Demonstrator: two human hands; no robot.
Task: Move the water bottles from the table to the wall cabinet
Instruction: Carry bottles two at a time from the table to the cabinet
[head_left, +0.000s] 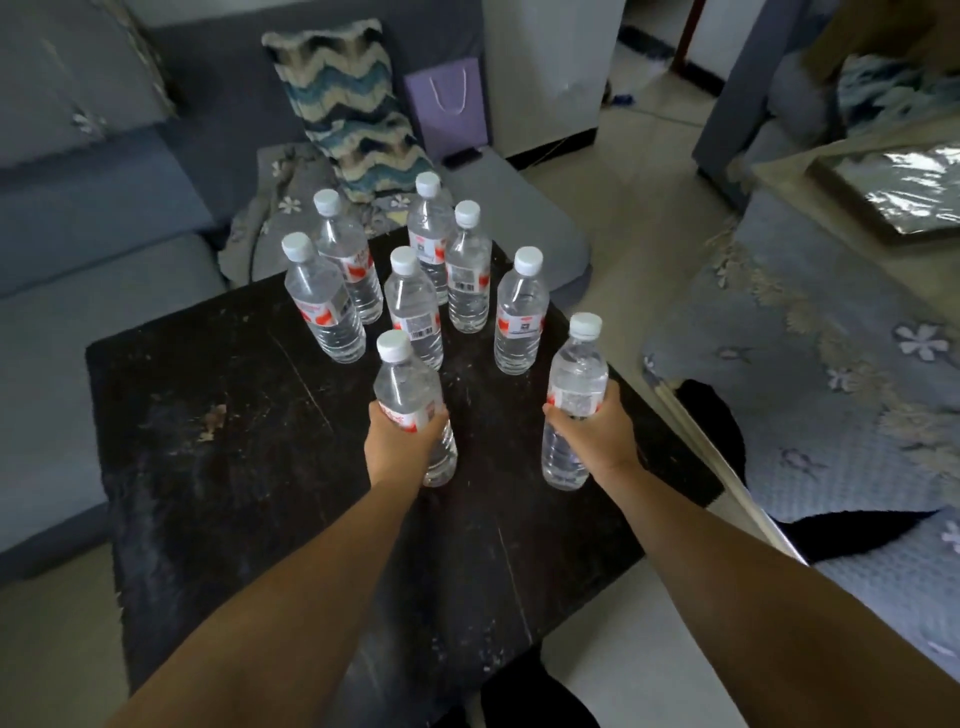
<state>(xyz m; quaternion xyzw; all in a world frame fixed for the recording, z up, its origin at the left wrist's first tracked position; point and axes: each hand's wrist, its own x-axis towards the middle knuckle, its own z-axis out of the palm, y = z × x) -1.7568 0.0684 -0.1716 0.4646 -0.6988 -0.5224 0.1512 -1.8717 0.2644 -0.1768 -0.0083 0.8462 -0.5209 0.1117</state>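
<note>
Several clear water bottles with white caps and red-and-white labels stand upright on a black table (234, 467). My left hand (397, 441) grips the nearest bottle (408, 382) around its middle. My right hand (597, 431) grips another bottle (576, 374) near the table's right edge. Both held bottles are upright, their bases at the tabletop. Behind them stand the others, among them one at the centre (413, 306), one on the left (322, 306) and one on the right (521, 312). No wall cabinet is in view.
A grey-blue sofa (93, 218) wraps the far and left sides, with a zigzag cushion (345, 104) and a purple paper bag (447, 106). To the right lies furniture under a flowered blue cover (831, 374). Pale tiled floor (644, 171) runs between.
</note>
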